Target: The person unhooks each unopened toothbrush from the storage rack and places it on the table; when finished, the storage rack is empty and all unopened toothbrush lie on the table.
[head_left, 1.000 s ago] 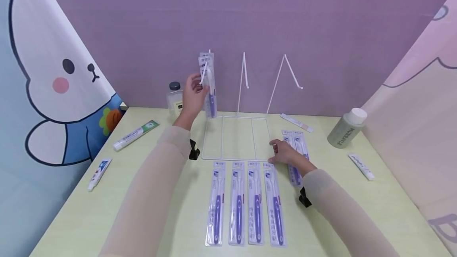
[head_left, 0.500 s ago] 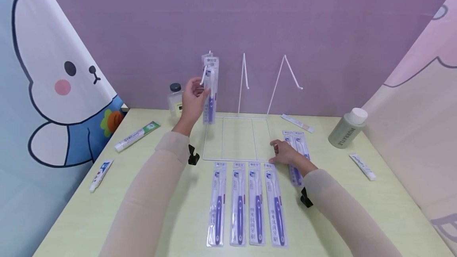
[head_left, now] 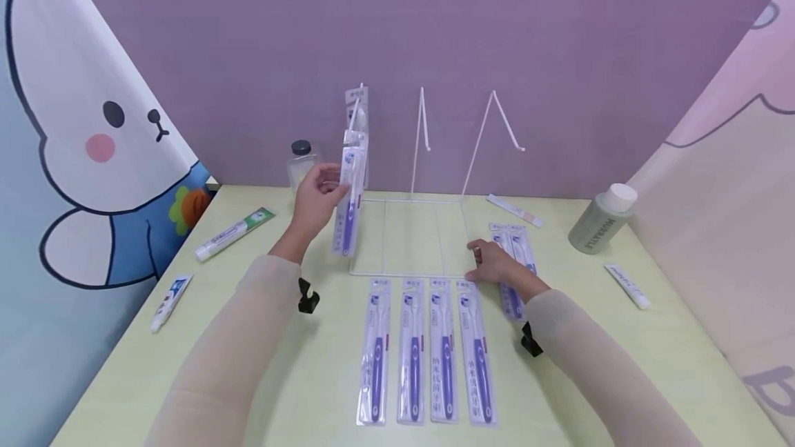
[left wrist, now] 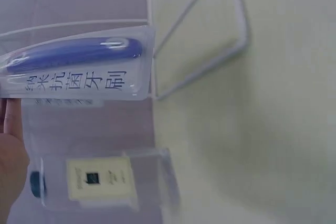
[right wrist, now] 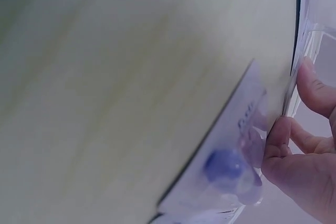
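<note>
My left hand (head_left: 318, 200) pinches a packaged toothbrush (head_left: 350, 205) with a purple handle at its edge, slightly tilted. The pack's top overlaps the front end of the left hook of a white wire rack (head_left: 413, 274). Another packaged toothbrush (head_left: 358, 95) hangs behind it on that hook, mostly covered. In the left wrist view, the lower end of the held pack (left wrist: 126, 80) points toward the rack base. At the base's front right corner, my right hand (head_left: 493, 264) grips the frame with curled thumb and fingers, beside two toothbrush packs (head_left: 524, 250) partly under the wrist.
Several toothbrush packs (head_left: 375, 357) lie in a row before the rack. The middle hook (head_left: 425, 119) and right hook (head_left: 508, 121) carry nothing. A clear bottle (head_left: 299, 164) stands behind my left hand. Toothpaste tubes (head_left: 234, 234) lie at both sides; a grey-green bottle (head_left: 601, 221) stands right.
My left hand has drawn the toothbrush pack forward and down along the left hook to its front end, leaving the other pack behind. My right hand stays at the rack corner.
</note>
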